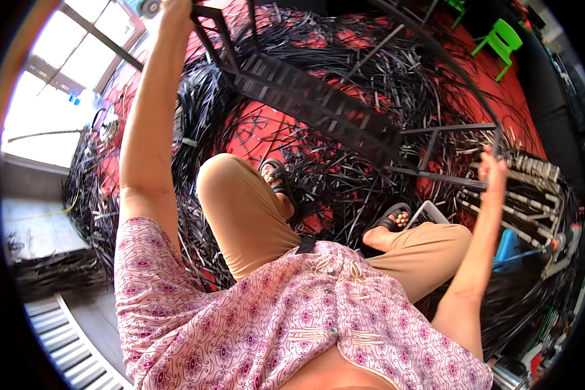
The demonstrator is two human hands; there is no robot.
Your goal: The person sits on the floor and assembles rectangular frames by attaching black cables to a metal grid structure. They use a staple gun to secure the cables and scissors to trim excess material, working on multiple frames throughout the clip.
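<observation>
Red floor point(519, 112) strewn with loose black strips point(205, 97) could snag the dark frame point(318, 101), twisting it from the right hand point(494, 172), fingers gripping its end; left hand's point(177, 6) fingers: cannot tell.

The smooth red floor point(500, 101) lay under tangled, thin black strips point(416, 81). A bright green chair point(502, 41) stood there too.

Stretches the bare left arm point(148, 130) far forward with a nearly straight elbow, raising the left hand point(177, 5), partly cut off at the upper edge. Reaches the bare right arm point(474, 260) forward and outward, slightly bent, curling the fingers of the blurred right hand point(494, 174). Spreads both bent knees wide.
</observation>
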